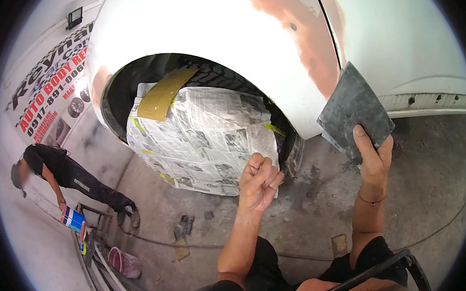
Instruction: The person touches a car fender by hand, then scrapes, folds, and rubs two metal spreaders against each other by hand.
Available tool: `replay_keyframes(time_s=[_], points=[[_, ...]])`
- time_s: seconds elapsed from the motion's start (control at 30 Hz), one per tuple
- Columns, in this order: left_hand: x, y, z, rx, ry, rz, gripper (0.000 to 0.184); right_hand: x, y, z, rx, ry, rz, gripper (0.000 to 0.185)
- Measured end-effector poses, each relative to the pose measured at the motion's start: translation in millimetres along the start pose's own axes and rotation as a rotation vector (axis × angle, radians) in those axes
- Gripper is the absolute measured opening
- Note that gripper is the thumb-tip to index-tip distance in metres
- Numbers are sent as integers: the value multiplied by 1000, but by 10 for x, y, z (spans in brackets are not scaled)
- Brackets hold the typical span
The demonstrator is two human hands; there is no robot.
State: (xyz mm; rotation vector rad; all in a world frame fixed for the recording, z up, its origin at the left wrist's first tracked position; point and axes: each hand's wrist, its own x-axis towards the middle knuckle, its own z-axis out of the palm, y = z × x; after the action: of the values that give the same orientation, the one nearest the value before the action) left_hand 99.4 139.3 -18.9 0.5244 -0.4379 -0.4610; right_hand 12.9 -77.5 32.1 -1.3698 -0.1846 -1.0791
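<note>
The left hand [258, 183] is clenched, apparently empty, before the newspaper [211, 131] covering the wheel [233, 82]. The right hand [375, 157] grasps a dark sheet [352, 106] by its lower edge, overlapping the white fender [196, 27] in view; contact cannot be determined. Wheel masking appears done. Pinkish patches [315, 61] lie exposed on the fender; surface work is judged unfinished.

One wide, round-edged view looks from the person's head forward and down, close over the left hand [258, 183] and right hand [376, 160], facing the white car fender [212, 32] and newspaper-covered wheel [212, 138] just beyond, while its curved left side reaches a co-worker [54, 162] well farther off.
</note>
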Motion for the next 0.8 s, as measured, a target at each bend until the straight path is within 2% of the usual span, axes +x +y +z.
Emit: replay_keyframes(time_s=[0.17, 0.2, 0.37, 0.47, 0.53, 0.57, 0.6, 0.67, 0.7, 0.77, 0.8], points=[[2, 36, -17, -95, -32, -53, 10, -16, -23, 22, 19, -39, 19, 23], [8, 34, 3, -75, 16, -38, 6, -17, -24, 23, 18, -36, 19, 23], [35, 7, -15, -76, 86, 13, 15, 11, -35, 86, -10, -51, -43, 20], [7, 52, -48, -97, 118, -9, 26, 18, -29, 64, -115, -71, 3, 17], [-3, 91, -10, -198, 144, -45, 46, 27, -10, 80, -122, -73, -30, 17], [20, 57, -252, -326, -54, -35, 76, 19, 3, 98, -124, -71, -73, 17], [13, 62, -156, -330, -39, -25, 76, 12, 13, 95, -121, -84, -61, 17], [16, 91, 138, -251, 77, 30, 94, 0, 26, 61, -52, -198, -42, 18], [24, 112, 62, -246, -41, -9, 113, -18, 52, 78, -53, -204, -37, 18], [9, 82, -10, -247, -21, -9, 114, -75, 152, 156, 116, -290, 125, 20], [7, 78, -18, -244, -6, -13, 115, -100, 176, 246, 117, -291, 126, 20]])
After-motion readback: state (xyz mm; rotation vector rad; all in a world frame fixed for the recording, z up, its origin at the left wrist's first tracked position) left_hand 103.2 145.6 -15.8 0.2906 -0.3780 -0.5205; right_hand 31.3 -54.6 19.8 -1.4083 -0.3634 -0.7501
